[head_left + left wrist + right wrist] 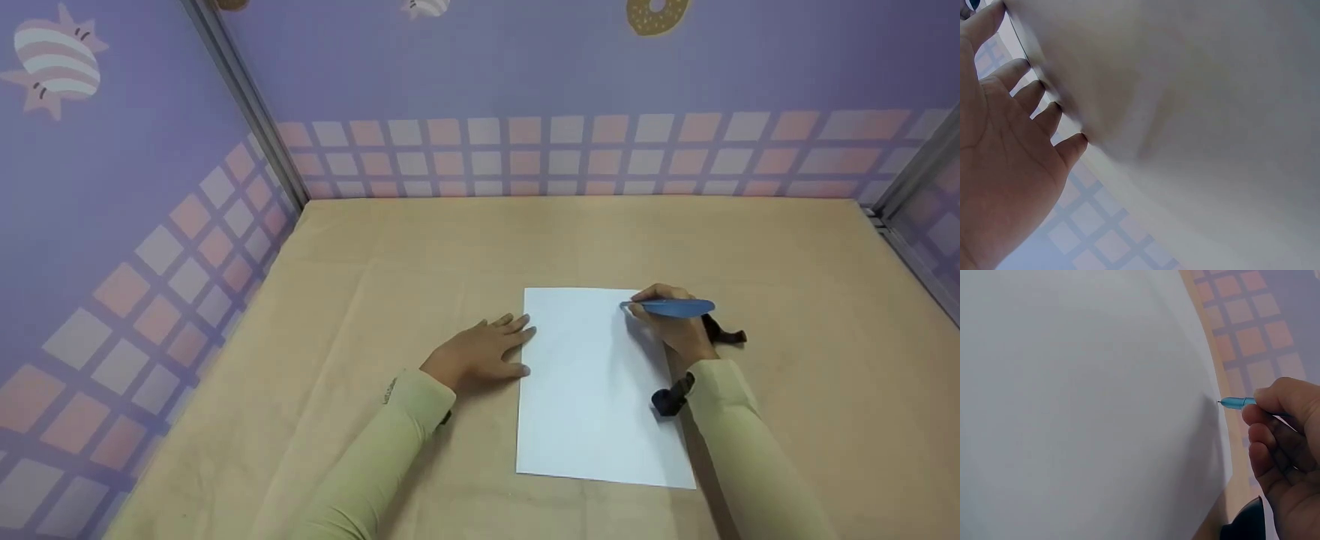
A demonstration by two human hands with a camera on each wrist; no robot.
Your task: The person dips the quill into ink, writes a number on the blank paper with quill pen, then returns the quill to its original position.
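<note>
A white sheet of paper (577, 390) lies on the cloth-covered table. My left hand (484, 352) rests at its left edge, fingers spread and nearly straight, fingertips touching the edge. In the left wrist view, that hand (1010, 146) shows its palm side. Near the paper's top right corner my right hand (671, 319) pinches a blue pen (679, 307) with a broad, feather-like end. The right wrist view shows the pen's (1233, 403) fine tip at the paper's edge, between thumb and fingers of the right hand (1286, 433). Whether the tip touches the paper, I cannot tell.
A small dark object (726, 334) lies just right of the right hand, partly hidden by it. Beige cloth (420, 255) covers the table. Purple walls (480, 75) with pink and white checks stand at the back and sides, joined by metal posts (247, 90).
</note>
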